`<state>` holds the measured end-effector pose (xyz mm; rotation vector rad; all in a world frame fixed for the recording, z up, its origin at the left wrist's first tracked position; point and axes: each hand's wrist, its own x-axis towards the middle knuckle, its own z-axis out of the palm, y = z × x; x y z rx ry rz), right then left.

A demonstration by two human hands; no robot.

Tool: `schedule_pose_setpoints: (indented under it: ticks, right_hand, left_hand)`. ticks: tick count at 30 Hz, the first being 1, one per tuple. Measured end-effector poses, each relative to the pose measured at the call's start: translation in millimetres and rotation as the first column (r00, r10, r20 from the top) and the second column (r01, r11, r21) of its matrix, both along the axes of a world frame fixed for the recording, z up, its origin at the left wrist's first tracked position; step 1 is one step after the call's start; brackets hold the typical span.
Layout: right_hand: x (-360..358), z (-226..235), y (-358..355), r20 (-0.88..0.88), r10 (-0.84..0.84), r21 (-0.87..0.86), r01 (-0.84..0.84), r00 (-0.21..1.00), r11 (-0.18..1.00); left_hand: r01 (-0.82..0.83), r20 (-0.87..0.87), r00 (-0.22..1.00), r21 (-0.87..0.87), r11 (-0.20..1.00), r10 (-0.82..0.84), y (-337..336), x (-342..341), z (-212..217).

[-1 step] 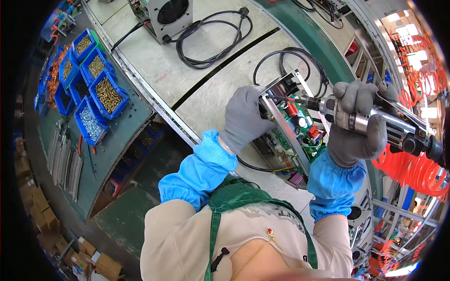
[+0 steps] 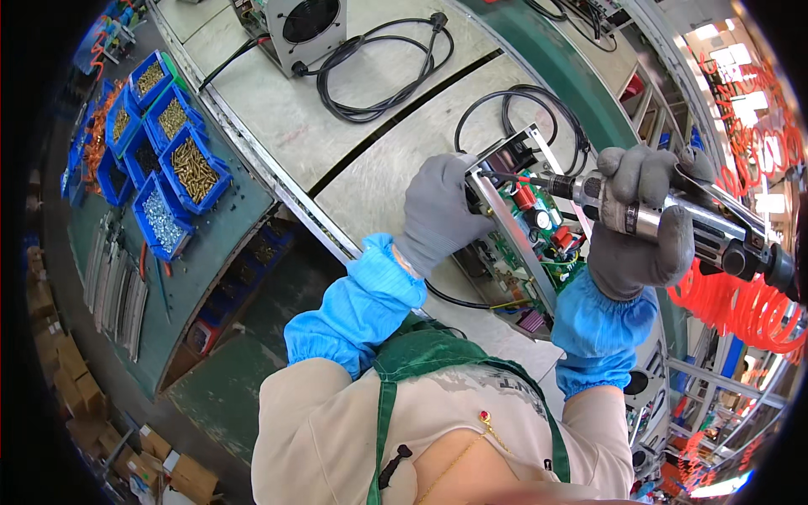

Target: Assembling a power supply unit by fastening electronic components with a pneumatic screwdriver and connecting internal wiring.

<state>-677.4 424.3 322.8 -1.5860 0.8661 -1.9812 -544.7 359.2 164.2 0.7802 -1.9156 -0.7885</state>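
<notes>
My right hand [image 2: 644, 215], in a grey glove, is wrapped round a silver and black air screwdriver [image 2: 648, 220]. The tool lies almost level, and its thin bit reaches left to the upper corner of an open metal chassis [image 2: 522, 244]. Inside that chassis sits a green circuit board [image 2: 543, 220] with red and white parts. My left hand [image 2: 442, 210], gloved too, grips the chassis at its left upper end; the fingertips are partly hidden behind the frame. Whether a screw sits at the bit's tip is too small to make out.
Black power cables lie coiled on the bench [image 2: 370, 172] beyond the chassis. Another unit with a round fan opening [image 2: 310, 21] stands at the far end. Blue bins [image 2: 195, 172] of screws are on a side table to the left. A red coiled air hose [image 2: 741, 307] hangs right.
</notes>
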Motion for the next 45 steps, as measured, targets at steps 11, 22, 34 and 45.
schedule_pose_setpoints:
  ticks: [11,22,34,45]
  right_hand:
    - [5,7,-31,-0.124,0.321,0.038,-0.319,0.939,0.947]
    - [22,11,-45,-0.084,0.040,0.185,-0.024,0.996,0.983]
    - [30,12,-56,0.024,0.007,0.114,-0.010,1.000,0.993]
    - [29,16,-49,-0.102,-0.071,0.277,0.096,0.992,0.956]
  left_hand:
    - [0.056,0.004,0.998,-0.011,0.998,-0.056,-6,2,0]
    - [0.051,0.002,0.999,0.022,0.998,-0.051,-2,2,-1]
    - [0.019,-0.046,0.999,0.022,1.000,-0.018,6,-3,-2]
    - [0.165,0.094,0.981,0.074,0.984,-0.171,-5,72,-18]
